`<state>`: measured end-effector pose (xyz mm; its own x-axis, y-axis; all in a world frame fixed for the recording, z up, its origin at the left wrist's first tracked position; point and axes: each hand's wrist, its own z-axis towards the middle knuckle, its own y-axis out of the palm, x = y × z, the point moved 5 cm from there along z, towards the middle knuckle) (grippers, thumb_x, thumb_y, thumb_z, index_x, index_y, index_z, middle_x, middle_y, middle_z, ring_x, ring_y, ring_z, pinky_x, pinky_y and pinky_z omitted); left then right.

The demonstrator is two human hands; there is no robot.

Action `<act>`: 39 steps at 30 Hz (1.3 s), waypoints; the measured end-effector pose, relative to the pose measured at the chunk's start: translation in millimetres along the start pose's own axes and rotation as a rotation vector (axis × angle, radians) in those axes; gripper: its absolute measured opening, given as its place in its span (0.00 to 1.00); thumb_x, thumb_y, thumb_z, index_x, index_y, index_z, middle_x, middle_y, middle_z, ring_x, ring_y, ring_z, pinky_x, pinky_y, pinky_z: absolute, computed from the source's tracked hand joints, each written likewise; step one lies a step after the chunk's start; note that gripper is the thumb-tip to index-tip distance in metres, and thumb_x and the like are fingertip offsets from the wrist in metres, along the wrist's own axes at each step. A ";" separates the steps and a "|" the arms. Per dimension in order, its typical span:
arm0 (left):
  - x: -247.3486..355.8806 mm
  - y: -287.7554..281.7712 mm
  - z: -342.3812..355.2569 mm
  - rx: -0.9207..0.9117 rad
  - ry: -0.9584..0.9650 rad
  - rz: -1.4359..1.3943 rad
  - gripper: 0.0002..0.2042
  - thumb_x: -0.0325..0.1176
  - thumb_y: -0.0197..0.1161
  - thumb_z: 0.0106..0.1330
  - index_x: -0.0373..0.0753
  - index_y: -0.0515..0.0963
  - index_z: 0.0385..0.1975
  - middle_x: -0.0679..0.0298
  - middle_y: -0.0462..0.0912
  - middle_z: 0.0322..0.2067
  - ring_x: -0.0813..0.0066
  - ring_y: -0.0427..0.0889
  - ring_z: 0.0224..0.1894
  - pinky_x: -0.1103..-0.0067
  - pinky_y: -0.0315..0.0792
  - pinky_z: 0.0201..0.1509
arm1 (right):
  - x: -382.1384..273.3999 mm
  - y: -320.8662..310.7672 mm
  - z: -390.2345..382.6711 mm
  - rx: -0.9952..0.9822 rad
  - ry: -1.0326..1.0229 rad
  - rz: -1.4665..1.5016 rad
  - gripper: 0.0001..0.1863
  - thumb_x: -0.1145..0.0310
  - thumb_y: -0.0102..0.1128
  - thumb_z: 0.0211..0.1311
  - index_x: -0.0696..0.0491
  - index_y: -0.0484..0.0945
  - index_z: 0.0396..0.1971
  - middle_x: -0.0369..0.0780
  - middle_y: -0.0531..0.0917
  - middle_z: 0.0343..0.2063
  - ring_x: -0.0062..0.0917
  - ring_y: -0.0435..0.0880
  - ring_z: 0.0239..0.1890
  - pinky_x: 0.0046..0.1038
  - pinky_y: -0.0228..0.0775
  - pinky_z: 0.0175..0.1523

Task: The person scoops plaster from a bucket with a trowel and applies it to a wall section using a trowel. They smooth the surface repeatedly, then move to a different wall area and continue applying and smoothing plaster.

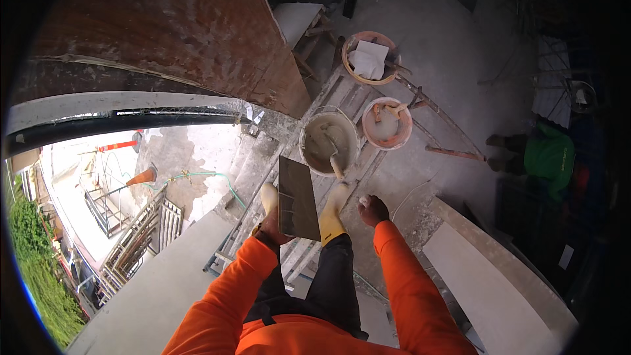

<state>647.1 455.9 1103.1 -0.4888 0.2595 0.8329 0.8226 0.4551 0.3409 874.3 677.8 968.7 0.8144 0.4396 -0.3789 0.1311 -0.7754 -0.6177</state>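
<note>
Left arm comes up from bottom, slants in toward middle. Left wrist out in front. Left hand holding on, most of it hidden. Right arm stretched forward, out on right side. Right hand well apart from left one, bit farther forward, fingers curled in like fist.

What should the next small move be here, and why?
Perhaps ease the right hand toward the tool in the bucket: its handle leans toward the person, grey paste lies beside it, and the left hand holds the board. The right hand seems closed on a small pale thing, too small to identify.
</note>
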 end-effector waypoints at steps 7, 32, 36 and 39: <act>-127.5 -58.3 25.1 0.250 -0.453 -1.199 0.26 0.34 0.63 0.70 0.39 0.68 0.68 0.53 0.76 0.62 0.56 0.76 0.64 0.62 0.69 0.70 | -71.2 66.2 154.9 0.266 -0.174 -0.404 0.13 0.58 0.68 0.58 0.51 0.84 0.37 0.42 0.79 0.41 0.38 0.77 0.50 0.43 0.67 0.57; -235.9 -212.6 210.4 -0.255 -0.252 -0.817 0.25 0.44 0.52 0.77 0.38 0.66 0.70 0.55 0.75 0.64 0.57 0.79 0.62 0.61 0.75 0.66 | -83.6 105.4 263.0 0.169 -0.289 -0.473 0.14 0.68 0.60 0.60 0.52 0.80 0.46 0.40 0.85 0.36 0.33 0.86 0.38 0.36 0.75 0.46; -232.7 -199.1 246.8 -0.309 -0.224 -0.846 0.26 0.46 0.52 0.77 0.39 0.67 0.69 0.56 0.76 0.64 0.58 0.79 0.62 0.61 0.76 0.65 | -30.2 55.4 173.2 0.190 -0.281 -0.498 0.26 0.67 0.62 0.62 0.54 0.73 0.61 0.43 0.85 0.41 0.36 0.86 0.43 0.35 0.75 0.51; -234.9 -187.6 235.8 -0.370 -0.303 -0.924 0.26 0.48 0.51 0.77 0.40 0.68 0.69 0.57 0.76 0.64 0.58 0.79 0.62 0.62 0.76 0.65 | -23.5 44.0 104.5 0.177 -0.063 -0.265 0.28 0.67 0.63 0.60 0.56 0.72 0.62 0.47 0.85 0.41 0.41 0.86 0.44 0.39 0.76 0.52</act>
<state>539.0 510.4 740.8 -0.9842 0.1693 0.0522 0.1033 0.3096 0.9452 801.8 680.7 878.5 0.7276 0.6472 -0.2275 0.2291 -0.5418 -0.8087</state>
